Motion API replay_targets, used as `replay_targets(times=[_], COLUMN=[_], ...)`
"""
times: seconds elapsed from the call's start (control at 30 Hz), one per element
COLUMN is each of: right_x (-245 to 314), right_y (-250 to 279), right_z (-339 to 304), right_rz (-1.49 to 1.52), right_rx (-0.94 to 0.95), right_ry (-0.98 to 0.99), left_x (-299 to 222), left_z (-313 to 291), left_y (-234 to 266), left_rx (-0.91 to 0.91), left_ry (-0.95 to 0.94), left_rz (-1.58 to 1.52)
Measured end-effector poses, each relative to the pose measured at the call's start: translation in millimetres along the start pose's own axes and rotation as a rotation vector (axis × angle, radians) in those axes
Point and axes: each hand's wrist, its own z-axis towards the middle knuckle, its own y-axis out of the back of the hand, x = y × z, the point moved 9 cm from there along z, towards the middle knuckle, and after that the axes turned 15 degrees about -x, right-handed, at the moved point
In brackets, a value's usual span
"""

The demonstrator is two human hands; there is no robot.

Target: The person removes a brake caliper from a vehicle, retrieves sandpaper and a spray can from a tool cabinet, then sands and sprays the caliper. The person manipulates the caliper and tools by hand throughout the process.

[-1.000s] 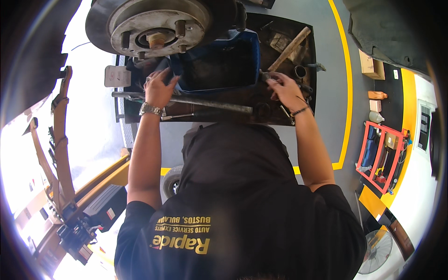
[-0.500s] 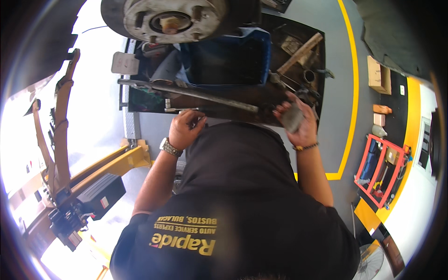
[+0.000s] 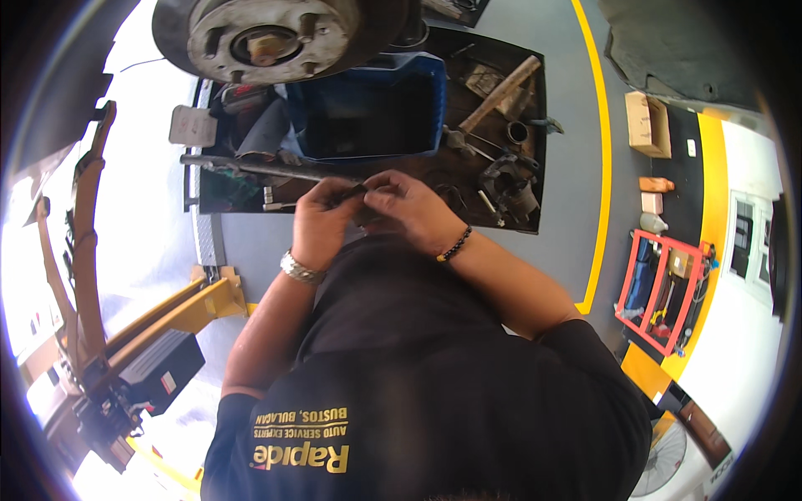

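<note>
My left hand [image 3: 322, 219] and my right hand [image 3: 411, 209] meet in front of my body, at the near edge of a dark work tray [image 3: 242, 203]. Fingers of both are closed around a small dark piece between them, largely covered and too blurred to name. Just beyond my hands a long metal bar [image 3: 251, 167] lies across the tray, its right end hidden behind them. To the left of my left hand is a small socket tool [image 3: 269, 200]. A blue plastic bin [image 3: 441, 104] stands behind the bar.
A wheel hub [image 3: 259, 42] hangs over the far left of the tray. On the tray's right lie a wooden-handled hammer [image 3: 501, 92], a metal ring [image 3: 517, 132] and a greasy caliper-like part [image 3: 508, 184]. A yellow lift arm [image 3: 167, 313] stands at left, a red-framed rack [image 3: 664, 292] at right.
My right hand, earlier open at the right with a flat grey-brown piece on its palm, has come left to meet my left hand. The head view has shifted slightly to the right.
</note>
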Motion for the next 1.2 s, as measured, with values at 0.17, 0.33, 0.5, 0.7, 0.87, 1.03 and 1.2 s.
replay_targets(times=[0.17,0.33,0.5,0.7,0.87,1.03,1.2], right_x=[-0.4,20.0,-18.2,-35.7,36.7,110.3,142.5], right_y=[14.0,34.5,56.3,153.9,209.7,229.5,278.8], right_z=[-18.0,-57.1,-89.9,-136.3,-155.5,-164.4,-160.0], right_rz=[-0.235,-0.720,-0.697,-0.265,0.056,-0.504,-0.603], right_rx=[0.009,-0.120,-0.303,-0.692,-0.478,-0.379,-0.258], right_ry=[0.146,0.504,0.411,0.268,0.482,0.743,0.680], left_x=[-0.1,-25.8,-6.6,36.5,19.5,45.8,84.9], left_z=[-8.8,-23.8,-52.5,-56.1,-34.4,14.6,29.4], left_y=[-1.5,-16.1,-31.6,-71.7,-167.6,-275.1,-296.2], left_rx=[0.197,0.387,0.568,0.622,0.389,0.306,0.302], left_ry=[-0.017,-0.484,-0.729,-0.573,-0.696,-0.501,-0.221], left_rz=[-0.160,0.182,0.273,0.338,0.347,0.740,0.962])
